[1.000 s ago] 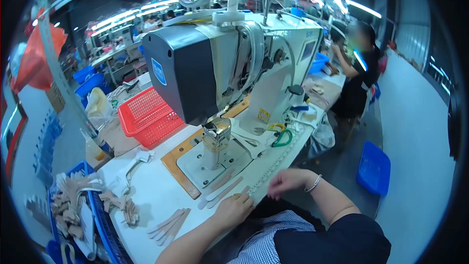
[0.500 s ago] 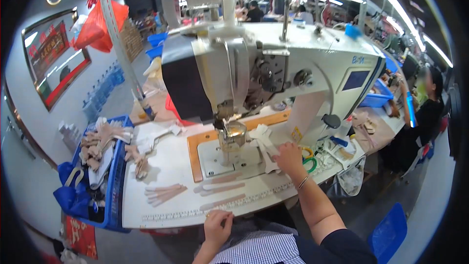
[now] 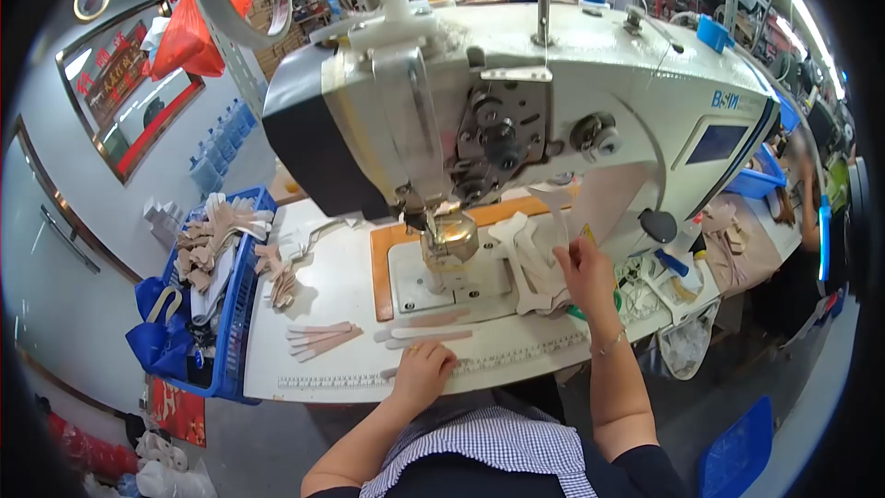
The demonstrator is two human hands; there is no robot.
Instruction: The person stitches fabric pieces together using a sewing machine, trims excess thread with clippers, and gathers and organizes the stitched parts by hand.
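My right hand (image 3: 587,275) is closed in a pinch on a thin white piece (image 3: 556,212), lifted above a pile of white cut pieces (image 3: 530,263) right of the sewing machine's post (image 3: 449,244). My left hand (image 3: 424,373) rests at the table's front edge with its fingers curled; whether it holds anything is hidden. Just beyond it lie narrow beige and white strips (image 3: 429,336). More strips (image 3: 321,339) are fanned out to the left, near the printed ruler (image 3: 516,357) along the front edge.
A blue basket (image 3: 241,314) of beige pieces stands at the left, beside a small beige pile (image 3: 277,277). The machine's head (image 3: 369,129) overhangs the work area. Green cord and tools lie at the right; a person in black (image 3: 797,277) is beyond.
My right hand has gone from the front edge to the white pieces and lifted one. My left hand has moved onto the table's edge by the strips. The view has turned left.
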